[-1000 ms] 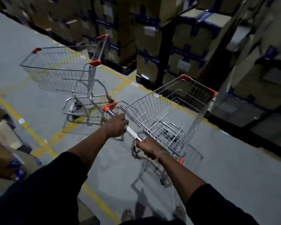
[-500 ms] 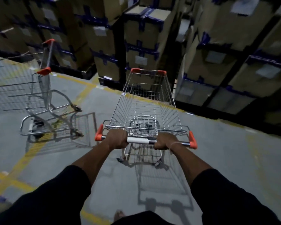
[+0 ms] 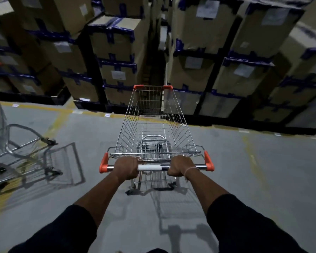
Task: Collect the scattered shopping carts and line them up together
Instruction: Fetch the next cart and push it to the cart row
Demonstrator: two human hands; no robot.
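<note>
Landmark for these notes: the cart in hand (image 3: 158,128), nose pointed square at the wall of stacked cartons (image 3: 217,57).

Cartons: taped boxes on dark pallets, well apart from the cart's front rim but dead ahead. I judge the main risk here: push straight on and the orange front corners hit the lowest boxes or a pallet edge. A dark gap (image 3: 154,61) between stacks lies straight beyond the nose; too narrow for a cart, I think.

Floor (image 3: 263,179): grey concrete with worn yellow lines (image 3: 58,123) left of and beyond the cart. No visible debris, though the light is dim and small things would escape me.

Second cart (image 3: 16,152): off to the left of the cart in hand, cut by the frame edge, blurred, its base frame towards us. Not lined up yet. I judge that swinging left to nest could clip its rear caster or lower frame and shove it askew, rather than seating basket into basket. Its exact heading I cannot tell.

Handle bar (image 3: 150,168): chrome with a white sleeve at centre, orange end caps.

Left hand (image 3: 127,168) and right hand (image 3: 181,166): apart, each wrapped tight round the bar either side of the sleeve. Uneven push would yaw the cart.
</note>
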